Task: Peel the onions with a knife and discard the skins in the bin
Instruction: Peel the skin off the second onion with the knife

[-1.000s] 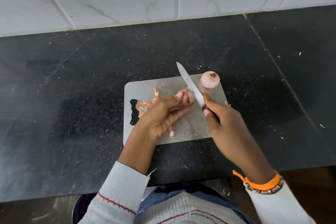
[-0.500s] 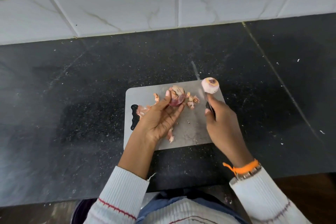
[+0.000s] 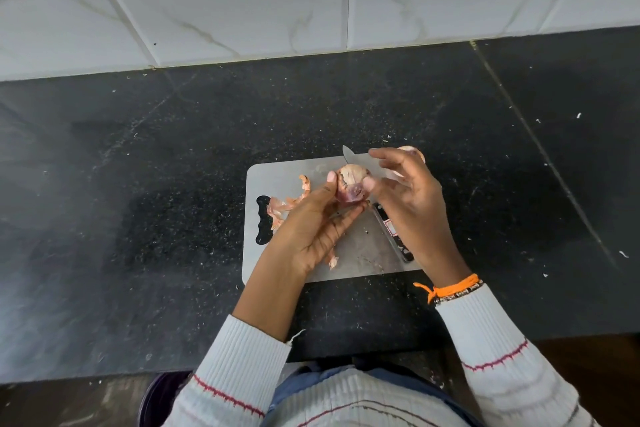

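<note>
My left hand (image 3: 311, 225) grips a partly peeled onion (image 3: 350, 184) above the grey cutting board (image 3: 353, 260). The thumb of my right hand (image 3: 408, 198) presses on the onion's right side, while its other fingers are spread and hold nothing. The knife (image 3: 393, 236) lies on the board beneath my right hand, its black handle towards me and its blade tip (image 3: 346, 153) pointing away. A peeled onion (image 3: 415, 153) sits at the board's far right corner, mostly hidden by my fingers. Loose orange skins (image 3: 287, 204) lie on the board's left part.
The board rests on a black stone counter (image 3: 138, 218) backed by a white tiled wall (image 3: 242, 3). A dark round bin (image 3: 159, 399) shows partly below the counter edge at the bottom left. Small scraps dot the counter.
My right hand has let go of the knife, which now lies on the board, and has moved to the onion in my left hand. The left hand has lifted the onion slightly.
</note>
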Tool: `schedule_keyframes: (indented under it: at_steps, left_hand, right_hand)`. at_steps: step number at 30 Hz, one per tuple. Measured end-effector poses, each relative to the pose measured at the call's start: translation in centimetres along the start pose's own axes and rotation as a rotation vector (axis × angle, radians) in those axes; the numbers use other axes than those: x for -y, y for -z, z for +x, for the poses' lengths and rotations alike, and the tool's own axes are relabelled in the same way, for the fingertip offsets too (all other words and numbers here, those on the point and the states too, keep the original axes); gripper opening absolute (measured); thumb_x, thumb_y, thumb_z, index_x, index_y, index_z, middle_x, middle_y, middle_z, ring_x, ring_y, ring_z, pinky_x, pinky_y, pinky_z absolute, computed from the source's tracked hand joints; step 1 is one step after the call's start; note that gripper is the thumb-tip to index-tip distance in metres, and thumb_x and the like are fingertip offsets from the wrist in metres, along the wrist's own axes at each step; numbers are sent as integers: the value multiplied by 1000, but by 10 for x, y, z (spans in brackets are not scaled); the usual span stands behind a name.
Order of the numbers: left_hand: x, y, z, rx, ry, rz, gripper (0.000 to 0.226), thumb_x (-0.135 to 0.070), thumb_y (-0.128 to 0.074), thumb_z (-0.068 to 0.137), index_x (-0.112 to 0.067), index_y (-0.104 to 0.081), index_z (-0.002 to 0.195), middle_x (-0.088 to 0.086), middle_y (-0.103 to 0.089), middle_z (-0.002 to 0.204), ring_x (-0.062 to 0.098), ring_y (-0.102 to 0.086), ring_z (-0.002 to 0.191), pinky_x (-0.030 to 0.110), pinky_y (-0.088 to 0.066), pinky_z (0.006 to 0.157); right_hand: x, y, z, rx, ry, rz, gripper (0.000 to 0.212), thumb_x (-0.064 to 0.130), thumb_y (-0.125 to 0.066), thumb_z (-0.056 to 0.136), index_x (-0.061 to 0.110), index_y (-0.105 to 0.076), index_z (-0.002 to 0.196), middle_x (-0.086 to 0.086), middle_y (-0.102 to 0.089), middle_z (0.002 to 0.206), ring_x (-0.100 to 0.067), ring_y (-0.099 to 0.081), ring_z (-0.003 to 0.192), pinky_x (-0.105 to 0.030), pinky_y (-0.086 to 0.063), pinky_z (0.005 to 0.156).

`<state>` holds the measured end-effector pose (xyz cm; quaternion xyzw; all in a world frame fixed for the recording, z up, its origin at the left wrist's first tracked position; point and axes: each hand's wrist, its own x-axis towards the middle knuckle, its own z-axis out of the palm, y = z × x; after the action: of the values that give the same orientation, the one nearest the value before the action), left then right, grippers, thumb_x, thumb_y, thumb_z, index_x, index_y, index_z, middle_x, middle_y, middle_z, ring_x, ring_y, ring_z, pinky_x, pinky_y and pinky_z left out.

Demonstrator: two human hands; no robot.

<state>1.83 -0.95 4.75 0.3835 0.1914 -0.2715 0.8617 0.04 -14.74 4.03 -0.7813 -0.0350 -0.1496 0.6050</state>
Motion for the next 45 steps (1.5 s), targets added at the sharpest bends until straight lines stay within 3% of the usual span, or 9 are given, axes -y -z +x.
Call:
schedule_keyframes:
  at_steps: [6,10,16,22,26,29,34,41,45]
  left_hand:
    - [2,-1,1,32,3,37,34,-22,-45,96,3,-56,117,16,-67,100,19,-67,86,24,-58,70]
    - [-1,-1,0,37,5,59,28,-21,-46,95,1,-59,107,12,-71,82,18,-71,73,24,-58,65]
    - [-4,0,-2,13,-13,96,25,-23,-48,94,-1,-62,99,10,-72,77,16,-70,69,21,-58,60]
    - [-5,2,-1,-2,-7,119,24,-22,-51,93,-2,-63,99,10,-70,80,14,-69,71,20,-57,61]
    - [-4,4,1,-12,2,107,24,-21,-53,92,0,-61,102,11,-71,79,14,-70,69,21,-57,58]
    - [-2,5,1,5,-23,176,20,-23,-53,91,-6,-63,97,4,-72,73,10,-68,66,19,-57,62]
    - [0,3,1,3,-62,308,24,-33,-50,91,-15,-65,87,-7,-68,64,0,-62,58,13,-51,60]
    - [4,4,1,9,-70,338,25,-33,-49,92,-18,-66,83,-7,-68,64,-1,-58,57,12,-47,56]
    - [6,2,-1,45,-62,318,25,-32,-48,92,-17,-66,85,-6,-69,67,1,-60,62,12,-50,60]
  right_hand:
    - [-1,-4,3,-32,43,-73,21,14,-75,74,11,-65,92,12,-57,97,-14,-61,96,-36,-56,79]
    - [-5,-1,5,-36,-6,-25,14,6,-73,76,11,-69,89,0,-67,91,-16,-66,90,-37,-57,79]
    - [-5,-4,6,-83,-19,-84,9,6,-70,80,7,-70,88,-2,-69,87,-12,-67,87,-27,-57,75]
    - [-7,-8,6,-153,-42,-159,7,9,-68,82,14,-67,87,8,-66,81,-7,-66,80,-16,-53,71]
    - [-13,-7,4,-171,-107,-262,11,7,-65,84,13,-67,92,4,-66,89,-8,-64,85,-23,-56,76]
    - [-8,-6,4,-106,-71,-181,17,6,-54,91,16,-66,98,6,-67,95,-8,-64,94,-23,-53,81]
    - [0,-7,5,74,-108,21,19,8,-69,81,13,-67,99,1,-69,97,-8,-66,95,-21,-54,80]
    - [-8,-6,5,-45,-38,-117,6,8,-65,84,13,-68,84,4,-67,78,-10,-66,80,-30,-56,73]
    - [-14,-1,5,-95,-109,-132,6,10,-62,87,14,-66,86,-2,-68,82,-16,-68,81,-39,-58,74]
